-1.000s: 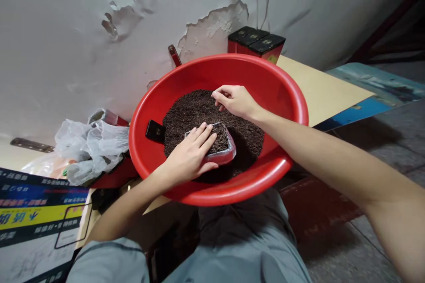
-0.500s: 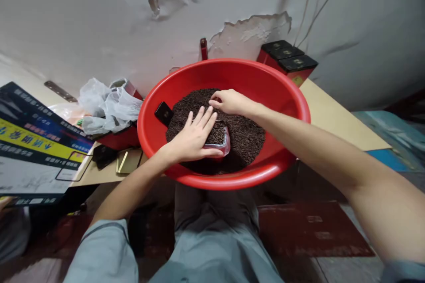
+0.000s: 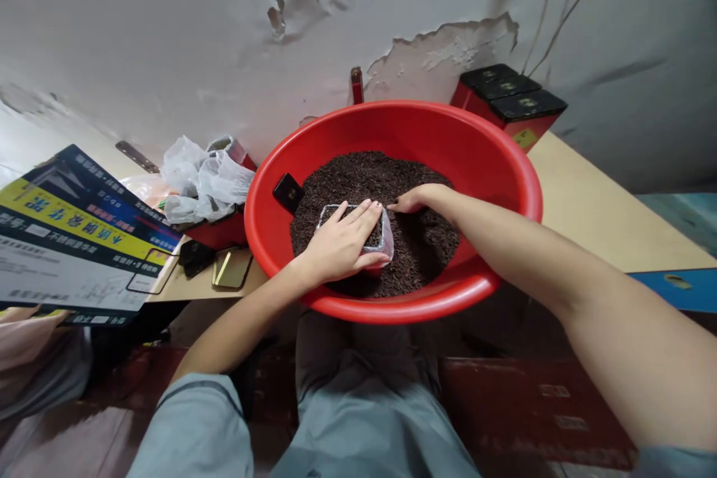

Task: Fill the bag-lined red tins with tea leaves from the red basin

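Observation:
A wide red basin [image 3: 395,308] holds a heap of dark, dry, leaf-like bits [image 3: 364,168] resembling loose tea. Sunk in the heap is a small box with a clear plastic liner [image 3: 388,243], filled with the same leaves. My left hand [image 3: 344,239] lies flat across the box's top, fingers stretched out and thumb along the near side. My right hand [image 3: 423,198] reaches into the leaves just right of the box; its fingers point left and down, partly hidden. A black lid [image 3: 288,193] leans on the basin's left inner wall.
Red tins with black lids [image 3: 512,93] stand behind the basin at right. On the left are crumpled plastic bags [image 3: 210,179], a gold-coloured lid [image 3: 231,269] and a printed board [image 3: 84,239]. Part of another person [image 3: 39,351] shows at far left. A peeling wall [image 3: 224,30] rises behind.
My right hand has moved from the far side of the box to the leaves at its right. My left hand stays on the box. The view has shifted slightly.

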Tool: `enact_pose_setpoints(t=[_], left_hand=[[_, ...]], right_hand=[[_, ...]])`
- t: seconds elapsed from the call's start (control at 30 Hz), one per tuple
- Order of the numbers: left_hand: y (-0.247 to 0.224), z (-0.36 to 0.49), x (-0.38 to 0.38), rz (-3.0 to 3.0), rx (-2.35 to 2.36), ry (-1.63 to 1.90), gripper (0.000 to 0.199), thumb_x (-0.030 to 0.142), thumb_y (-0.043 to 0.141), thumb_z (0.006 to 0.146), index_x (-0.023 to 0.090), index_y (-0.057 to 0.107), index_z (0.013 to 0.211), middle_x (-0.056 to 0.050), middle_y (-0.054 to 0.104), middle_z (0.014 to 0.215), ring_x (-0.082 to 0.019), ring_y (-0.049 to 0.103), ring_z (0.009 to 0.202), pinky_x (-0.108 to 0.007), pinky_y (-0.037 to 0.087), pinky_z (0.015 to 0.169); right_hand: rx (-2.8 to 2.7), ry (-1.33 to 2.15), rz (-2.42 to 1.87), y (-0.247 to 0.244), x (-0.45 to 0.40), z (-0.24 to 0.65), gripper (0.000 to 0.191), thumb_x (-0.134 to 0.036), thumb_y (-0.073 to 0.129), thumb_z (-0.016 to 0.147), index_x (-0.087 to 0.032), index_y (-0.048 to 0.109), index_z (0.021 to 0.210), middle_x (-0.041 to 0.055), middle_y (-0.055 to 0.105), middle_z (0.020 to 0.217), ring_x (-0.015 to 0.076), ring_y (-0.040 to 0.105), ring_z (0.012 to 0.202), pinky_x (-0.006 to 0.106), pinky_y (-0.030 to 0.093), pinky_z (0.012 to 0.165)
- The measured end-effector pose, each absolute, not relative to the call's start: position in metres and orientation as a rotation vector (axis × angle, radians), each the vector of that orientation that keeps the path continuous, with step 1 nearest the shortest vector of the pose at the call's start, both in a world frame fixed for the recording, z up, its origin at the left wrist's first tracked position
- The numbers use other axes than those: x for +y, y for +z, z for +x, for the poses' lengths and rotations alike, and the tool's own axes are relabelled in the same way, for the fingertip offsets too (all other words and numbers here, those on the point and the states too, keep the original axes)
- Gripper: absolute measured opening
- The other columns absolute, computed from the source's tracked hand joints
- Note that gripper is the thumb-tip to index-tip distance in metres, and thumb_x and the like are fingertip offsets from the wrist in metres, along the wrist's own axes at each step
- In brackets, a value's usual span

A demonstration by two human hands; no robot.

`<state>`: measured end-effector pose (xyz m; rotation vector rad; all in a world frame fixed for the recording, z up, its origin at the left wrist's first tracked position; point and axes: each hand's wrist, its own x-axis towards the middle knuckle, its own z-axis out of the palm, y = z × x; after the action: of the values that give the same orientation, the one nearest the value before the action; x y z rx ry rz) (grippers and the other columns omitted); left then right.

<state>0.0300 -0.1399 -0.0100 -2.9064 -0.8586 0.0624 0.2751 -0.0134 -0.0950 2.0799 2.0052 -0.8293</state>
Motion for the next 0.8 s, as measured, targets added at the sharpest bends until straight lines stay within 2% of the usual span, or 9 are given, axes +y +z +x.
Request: enact_pose_setpoints(t=[0.13,0.2,0.27,0.33,0.43,0.5,0.57,0.67,0.8], left_hand=[[-0.002,0.033,-0.137,-2.985,-0.774,0.239,0.093,0.064,0.053,0.100,0.003,0.025,0.164,-0.022,0.017,0.172,-0.030,0.010,0.163,-0.052,0.011,0.132],[0.002,0.034,-0.132,-3.030,-0.736,0.311,0.099,0.064,0.057,0.098,0.002,0.018,0.165,-0.023,0.010,0.173,-0.031,0.004,0.164,-0.056,0.007,0.132],[0.007,0.034,-0.125,-3.104,-0.692,0.334,0.100,0.062,0.057,0.098,0.004,0.013,0.166,-0.022,0.006,0.173,-0.031,0.000,0.163,-0.059,0.004,0.131],[0.013,0.032,-0.115,-3.196,-0.673,0.272,0.096,0.064,0.050,0.101,0.008,0.008,0.168,-0.020,0.004,0.174,-0.029,-0.003,0.163,-0.060,0.001,0.131],[0.019,0.021,-0.101,-3.268,-0.797,0.012,0.086,0.068,0.027,0.105,0.015,0.006,0.169,-0.014,0.004,0.175,-0.026,-0.004,0.163,-0.058,-0.001,0.131],[0.020,0.012,-0.093,-3.270,-0.945,-0.170,0.082,0.068,0.007,0.104,0.018,0.007,0.170,-0.011,0.006,0.176,-0.024,-0.001,0.164,-0.054,0.002,0.133],[0.021,0.006,-0.086,-3.271,-1.041,-0.259,0.085,0.068,-0.004,0.102,0.018,0.008,0.170,-0.011,0.010,0.176,-0.024,0.003,0.164,-0.051,0.006,0.133],[0.027,0.007,-0.081,-3.224,-1.042,-0.337,0.088,0.070,-0.006,0.100,0.018,0.007,0.170,-0.012,0.011,0.176,-0.027,0.004,0.164,-0.053,0.008,0.133],[0.030,0.027,-0.082,-3.122,-0.874,-0.318,0.083,0.071,0.007,0.103,0.023,0.007,0.170,-0.010,0.005,0.177,-0.030,-0.002,0.164,-0.058,0.004,0.131]], right_hand=[[1.965,-0.829,2.013,-0.095,-0.020,0.266,0.060,-0.056,0.064,0.093,-0.009,0.073,0.129,0.0215,0.077,0.117,0.0323,0.077,0.094,0.044,0.063,0.083],[1.972,-0.811,1.995,-0.092,-0.025,0.264,0.049,-0.040,0.061,0.096,-0.005,0.073,0.128,0.0201,0.079,0.108,0.0281,0.077,0.075,0.041,0.063,0.070],[2.021,-0.763,1.977,-0.087,-0.030,0.262,0.041,-0.027,0.062,0.092,-0.003,0.074,0.123,0.0170,0.080,0.100,0.0252,0.075,0.067,0.038,0.063,0.065],[2.090,-0.666,1.965,-0.080,-0.033,0.259,0.036,-0.018,0.067,0.084,-0.004,0.078,0.115,0.0161,0.081,0.096,0.0257,0.077,0.072,0.036,0.062,0.070],[2.194,-0.478,1.926,-0.070,-0.036,0.257,0.034,-0.009,0.071,0.076,-0.007,0.081,0.108,0.0182,0.081,0.099,0.0287,0.078,0.093,0.033,0.060,0.084],[2.239,-0.381,1.897,-0.064,-0.035,0.257,0.036,-0.007,0.072,0.074,-0.010,0.082,0.108,0.0170,0.081,0.103,0.0286,0.076,0.102,0.031,0.058,0.090],[2.257,-0.311,1.887,-0.059,-0.032,0.259,0.036,-0.008,0.073,0.076,-0.013,0.082,0.111,0.0156,0.081,0.107,0.0282,0.076,0.106,0.031,0.057,0.091],[2.295,-0.253,1.910,-0.053,-0.029,0.266,0.036,-0.012,0.075,0.080,-0.016,0.082,0.115,0.0135,0.081,0.108,0.0270,0.077,0.103,0.031,0.057,0.090],[2.367,-0.266,1.935,-0.049,-0.026,0.274,0.034,-0.015,0.075,0.083,-0.020,0.082,0.116,0.0091,0.083,0.098,0.0238,0.078,0.090,0.029,0.058,0.085]])
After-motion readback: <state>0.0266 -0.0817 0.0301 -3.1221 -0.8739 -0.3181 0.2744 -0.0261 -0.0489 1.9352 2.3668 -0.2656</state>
